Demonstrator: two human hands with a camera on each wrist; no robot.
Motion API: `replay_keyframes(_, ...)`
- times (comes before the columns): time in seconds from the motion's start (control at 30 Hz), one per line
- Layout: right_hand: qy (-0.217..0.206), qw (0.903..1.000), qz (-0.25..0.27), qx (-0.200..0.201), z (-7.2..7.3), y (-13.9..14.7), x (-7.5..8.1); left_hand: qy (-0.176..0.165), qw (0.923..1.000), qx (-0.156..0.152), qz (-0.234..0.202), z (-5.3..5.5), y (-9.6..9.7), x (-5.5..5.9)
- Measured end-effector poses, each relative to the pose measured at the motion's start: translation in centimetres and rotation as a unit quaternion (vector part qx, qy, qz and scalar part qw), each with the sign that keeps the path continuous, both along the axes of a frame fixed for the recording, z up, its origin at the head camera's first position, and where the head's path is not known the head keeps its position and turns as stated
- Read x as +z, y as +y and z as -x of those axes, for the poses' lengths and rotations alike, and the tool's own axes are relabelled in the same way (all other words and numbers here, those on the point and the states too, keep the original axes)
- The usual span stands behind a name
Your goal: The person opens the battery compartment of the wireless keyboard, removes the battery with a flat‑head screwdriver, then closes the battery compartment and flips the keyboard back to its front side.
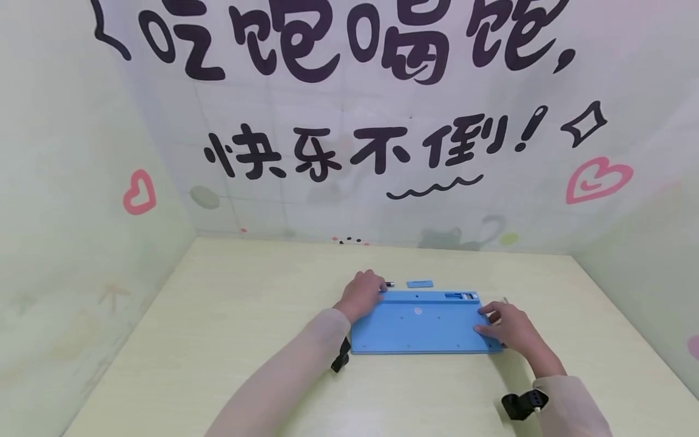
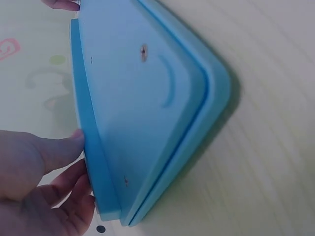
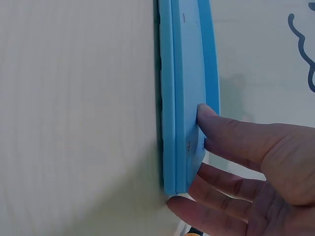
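A light blue keyboard (image 1: 420,331) lies face down on the table, its open battery compartment (image 1: 460,296) at the far right corner. My left hand (image 1: 362,294) grips its far edge near the left corner; in the left wrist view the thumb is on the raised ridge (image 2: 81,105) and the other fingers curl at the edge. At the right end, my right hand (image 1: 510,326) holds the keyboard, thumb on the underside and fingers around the side edge. Behind it lies a small blue battery cover (image 1: 420,283). A black and silver battery (image 1: 389,284) sticks out beside my left fingers.
A thin light-coloured object (image 1: 505,300) shows just behind my right hand, mostly hidden by it. The pale wooden table (image 1: 229,340) meets a printed back wall (image 1: 327,212) and side walls. Dark wrist cameras hang under both sleeves.
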State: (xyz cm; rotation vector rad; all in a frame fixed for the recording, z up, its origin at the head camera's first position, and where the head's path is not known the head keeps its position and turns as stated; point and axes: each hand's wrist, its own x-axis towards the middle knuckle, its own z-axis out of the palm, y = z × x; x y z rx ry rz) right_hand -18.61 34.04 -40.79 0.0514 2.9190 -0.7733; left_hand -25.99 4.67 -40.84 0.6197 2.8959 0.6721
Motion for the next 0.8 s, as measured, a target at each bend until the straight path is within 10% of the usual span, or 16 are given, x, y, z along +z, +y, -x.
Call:
replay_keyframes(0.27,0.071,0.9965,-0.032,0.03,1.0,-0.9,1.2,-0.016,0.9975,0.028,-0.064,-0.3,0.0,-0.7)
replay_keyframes(0.8,0.085,0.9899,0.022,0.111,6.2,-4.0,2.4,0.011,0.9987,0.025,-0.042,-0.5,0.0,-0.9)
